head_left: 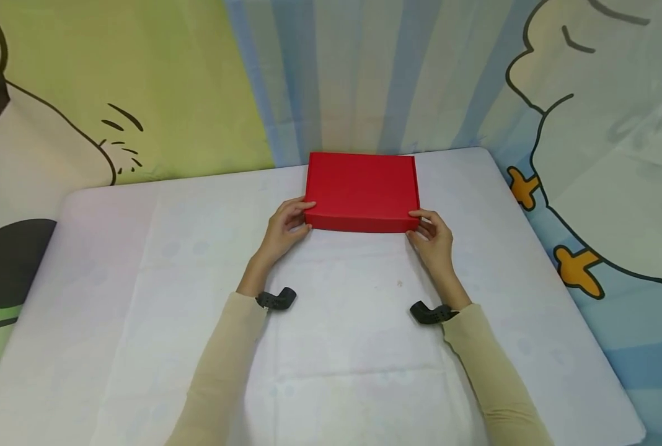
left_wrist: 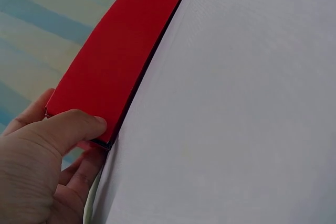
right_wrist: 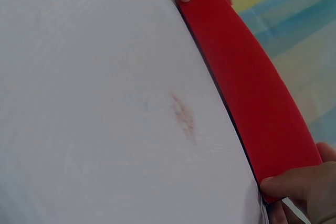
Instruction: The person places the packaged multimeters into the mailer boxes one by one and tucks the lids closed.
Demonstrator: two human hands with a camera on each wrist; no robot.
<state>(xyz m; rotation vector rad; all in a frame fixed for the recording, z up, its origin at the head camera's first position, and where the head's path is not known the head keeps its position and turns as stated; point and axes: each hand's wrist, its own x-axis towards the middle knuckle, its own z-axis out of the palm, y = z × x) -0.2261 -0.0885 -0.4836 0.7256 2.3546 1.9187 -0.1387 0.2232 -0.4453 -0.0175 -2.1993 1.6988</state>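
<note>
A flat red box (head_left: pixel 362 186) with its lid down lies at the far edge of the white table, its long front side towards me. My left hand (head_left: pixel 284 228) grips the near left corner; in the left wrist view the thumb (left_wrist: pixel 86 128) presses on the front face and the other fingers go round the end. At the near right corner my right hand (head_left: pixel 434 241) holds the box the same way, its thumb (right_wrist: pixel 278 184) on the front face in the right wrist view. What lies inside the box is hidden.
The white cloth-covered table (head_left: pixel 353 347) has a small brownish stain (right_wrist: pixel 184 116) in front of the box. A printed cartoon curtain (head_left: pixel 353 74) stands right behind the table's far edge and along its sides. Each wrist wears a black camera strap (head_left: pixel 277 300).
</note>
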